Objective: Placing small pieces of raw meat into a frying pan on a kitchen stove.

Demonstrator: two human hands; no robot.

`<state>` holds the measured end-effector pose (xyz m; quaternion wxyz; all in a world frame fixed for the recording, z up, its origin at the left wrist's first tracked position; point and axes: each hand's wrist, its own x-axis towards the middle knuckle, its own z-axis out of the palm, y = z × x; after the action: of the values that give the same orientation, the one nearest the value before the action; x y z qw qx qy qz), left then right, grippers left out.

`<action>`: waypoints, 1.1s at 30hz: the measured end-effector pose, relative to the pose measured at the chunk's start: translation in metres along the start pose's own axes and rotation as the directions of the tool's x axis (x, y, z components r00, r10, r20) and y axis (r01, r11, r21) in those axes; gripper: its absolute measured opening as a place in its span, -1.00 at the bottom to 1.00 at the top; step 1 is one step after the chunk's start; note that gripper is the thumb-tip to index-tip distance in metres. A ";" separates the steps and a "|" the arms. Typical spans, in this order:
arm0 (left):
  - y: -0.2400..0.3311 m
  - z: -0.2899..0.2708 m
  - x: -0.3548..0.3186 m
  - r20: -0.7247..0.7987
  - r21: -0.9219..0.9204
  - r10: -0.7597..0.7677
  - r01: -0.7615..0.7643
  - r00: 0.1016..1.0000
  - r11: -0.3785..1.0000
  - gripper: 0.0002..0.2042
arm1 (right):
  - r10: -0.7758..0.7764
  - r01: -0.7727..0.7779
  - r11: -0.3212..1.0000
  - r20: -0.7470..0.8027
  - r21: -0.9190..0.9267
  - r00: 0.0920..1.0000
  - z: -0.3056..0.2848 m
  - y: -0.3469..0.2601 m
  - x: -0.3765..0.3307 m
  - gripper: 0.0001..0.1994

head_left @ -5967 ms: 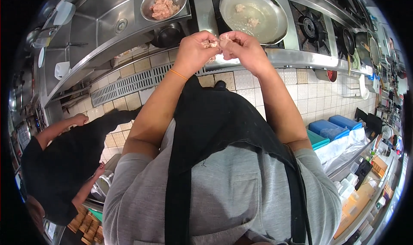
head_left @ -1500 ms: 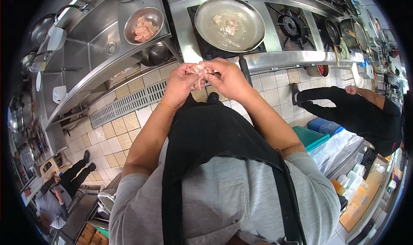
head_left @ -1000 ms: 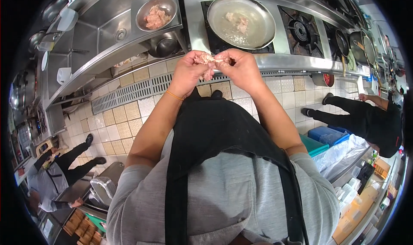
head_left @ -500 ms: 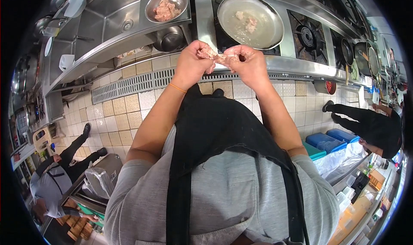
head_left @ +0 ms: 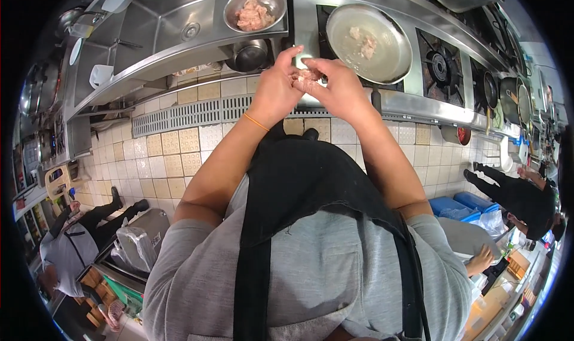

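A clump of pale pink raw meat [head_left: 306, 76] is between my two hands, in front of the stove edge. My left hand [head_left: 275, 91] is closed on its left side, with the index finger raised. My right hand [head_left: 339, 93] curls round the other side, its thumb under the meat; some fingertips are hidden. Beyond my right hand, a wide metal pan [head_left: 391, 54] sits on a burner, with a few whitish meat pieces [head_left: 368, 46] in shallow, bubbly liquid. More raw meat [head_left: 255, 15] lies in a steel bowl [head_left: 281, 5] on the counter at the upper left.
A bare burner [head_left: 439, 67] is right of the pan. The sink [head_left: 170, 9] lies at the upper left, and a pot [head_left: 251, 58] stands beneath the counter. One person [head_left: 69, 245] is at lower left, another [head_left: 526, 203] at right; a third person's hand [head_left: 480, 261] holds a grey panel.
My hands have come closer together, and the meat is bunched between them instead of stretched. The view has shifted, so the pan and bowl appear farther right. At right, a hand with a grey panel has appeared.
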<state>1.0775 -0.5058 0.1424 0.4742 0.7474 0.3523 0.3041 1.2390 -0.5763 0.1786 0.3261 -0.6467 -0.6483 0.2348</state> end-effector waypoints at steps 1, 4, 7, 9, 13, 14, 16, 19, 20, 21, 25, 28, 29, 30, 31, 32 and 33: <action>-0.002 -0.009 0.004 0.022 0.015 -0.014 0.014 1.000 1.000 -0.37 | 0.068 -0.068 0.997 0.041 0.019 0.997 0.003 -0.004 0.009 -0.65; -0.005 -0.039 0.014 0.046 -0.044 -0.119 0.121 0.992 0.992 -0.38 | 0.225 -0.251 0.931 0.127 0.266 0.966 0.018 -0.003 0.037 -0.73; -0.032 -0.072 0.028 0.050 -0.285 -0.180 0.186 0.982 0.940 -0.42 | 0.297 -0.312 0.813 0.109 0.492 0.948 0.039 -0.002 0.061 -0.81; -0.047 -0.095 0.039 0.118 -0.486 -0.238 0.266 0.964 0.833 -0.64 | 0.378 -0.348 0.628 0.118 0.696 0.918 0.052 -0.008 0.076 -0.80; -0.084 -0.126 0.057 0.246 -0.597 -0.225 0.330 0.943 0.731 -0.78 | 0.422 -0.340 0.480 0.126 0.809 0.898 0.078 -0.030 0.102 -0.74; -0.089 -0.130 0.060 0.256 -0.664 -0.218 0.335 0.942 0.669 -0.79 | 0.432 -0.339 0.477 0.119 0.811 0.894 0.085 -0.034 0.106 -0.74; -0.088 -0.139 0.066 0.307 -0.689 -0.186 0.353 0.933 0.633 -0.79 | 0.395 -0.256 0.572 0.011 0.779 0.919 0.097 -0.037 0.111 -0.74; -0.081 -0.148 0.073 0.311 -0.713 -0.240 0.393 0.920 0.581 -0.78 | 0.422 -0.272 0.605 -0.012 0.748 0.906 0.106 -0.035 0.114 -0.71; -0.081 -0.151 0.076 0.307 -0.723 -0.250 0.396 0.918 0.566 -0.78 | 0.429 -0.281 0.621 -0.019 0.732 0.903 0.106 -0.035 0.114 -0.70; -0.083 -0.155 0.078 0.301 -0.734 -0.261 0.397 0.917 0.550 -0.78 | 0.436 -0.282 0.623 -0.024 0.730 0.900 0.104 -0.036 0.115 -0.70; -0.101 -0.159 0.085 0.372 -0.771 -0.170 0.406 0.912 0.490 -0.74 | 0.386 -0.306 0.665 0.037 0.682 0.922 0.102 -0.042 0.113 -0.69; -0.100 -0.158 0.087 0.380 -0.774 -0.170 0.413 0.909 0.480 -0.73 | 0.367 -0.324 0.788 0.024 0.523 0.930 0.104 -0.047 0.113 -0.72; -0.100 -0.158 0.088 0.394 -0.771 -0.159 0.420 0.905 0.480 -0.73 | 0.381 -0.351 0.838 0.013 0.418 0.924 0.104 -0.049 0.114 -0.73; -0.097 -0.159 0.088 0.408 -0.767 -0.148 0.426 0.901 0.480 -0.72 | 0.386 -0.356 0.836 0.013 0.417 0.922 0.104 -0.049 0.114 -0.73; -0.093 -0.160 0.089 0.411 -0.767 -0.150 0.430 0.899 0.477 -0.72 | 0.391 -0.347 0.834 -0.016 0.430 0.920 0.104 -0.048 0.115 -0.76; -0.089 -0.163 0.091 0.437 -0.661 -0.122 0.410 0.891 0.628 -0.71 | 0.396 -0.337 0.831 -0.045 0.442 0.917 0.104 -0.047 0.115 -0.78; -0.086 -0.165 0.091 0.463 -0.537 -0.101 0.369 0.880 0.759 -0.70 | 0.396 -0.339 0.831 -0.041 0.442 0.917 0.103 -0.049 0.116 -0.78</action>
<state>0.9786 -0.3241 0.1344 0.7871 0.5483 0.2216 0.1754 1.1364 -0.4513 0.1580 0.4495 -0.6863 -0.4217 0.3862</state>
